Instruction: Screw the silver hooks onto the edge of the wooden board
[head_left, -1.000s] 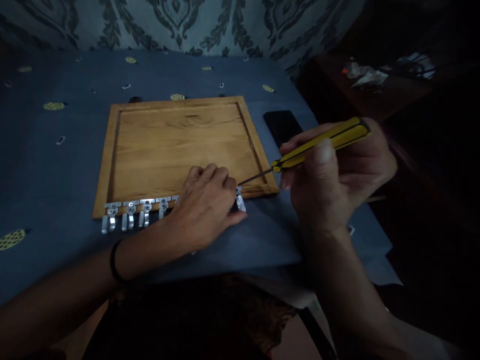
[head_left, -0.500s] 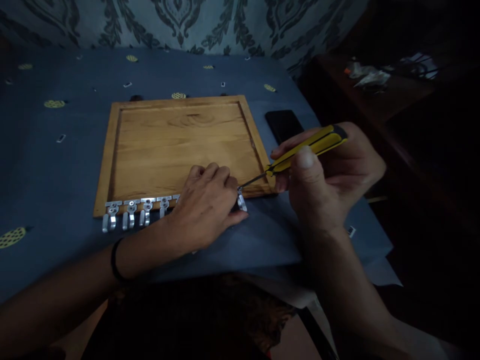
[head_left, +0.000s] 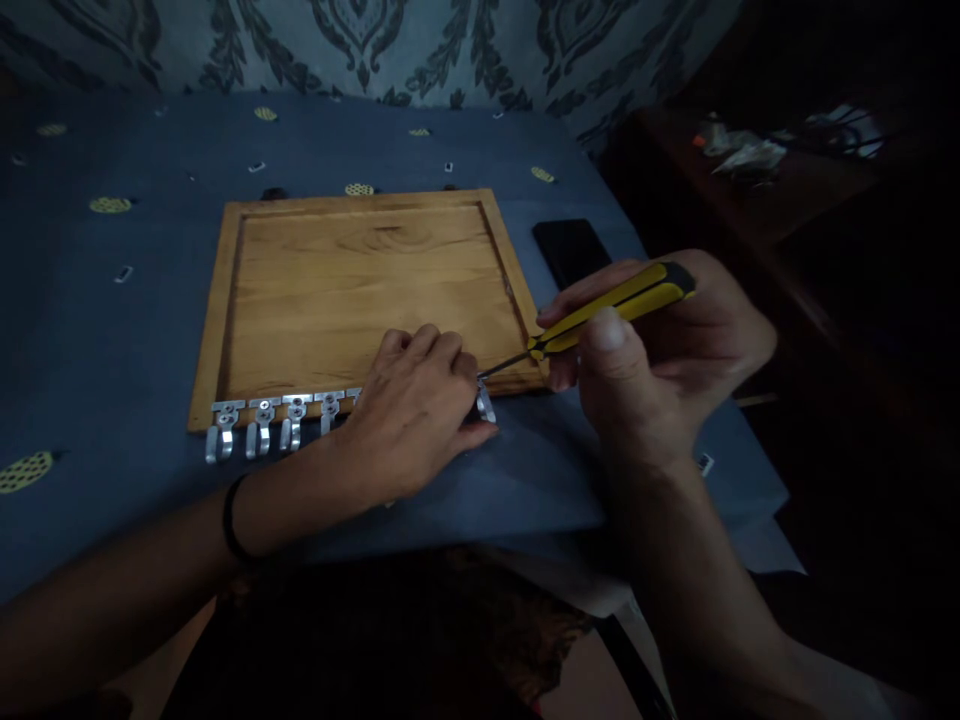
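A framed wooden board [head_left: 360, 280] lies flat, with a row of silver metal hooks [head_left: 260, 428] along its near edge. Over the right part of that edge, my left hand [head_left: 416, 410] is closed, fingers curled on top and thumb below, against the rightmost hook [head_left: 486, 403]. The hand covers several hooks and hides its exact hold. In my right hand [head_left: 652, 360] is a yellow and black screwdriver [head_left: 615, 305], slanting down to the left. Its shaft ends at the rightmost hook, beside my left fingertips; the screw there is too small to make out.
A black phone [head_left: 571, 252] lies to the right of the board on the blue patterned tablecloth [head_left: 112, 330]. Farther right, a dark wooden surface [head_left: 795, 205] holds a crumpled clear plastic bag [head_left: 750, 153]. A patterned curtain or wall covering [head_left: 420, 50] hangs behind the table.
The screwdriver handle has shifted and turned very slightly in my right hand, its tip still at the rightmost hook. My left hand and the board stay in place.
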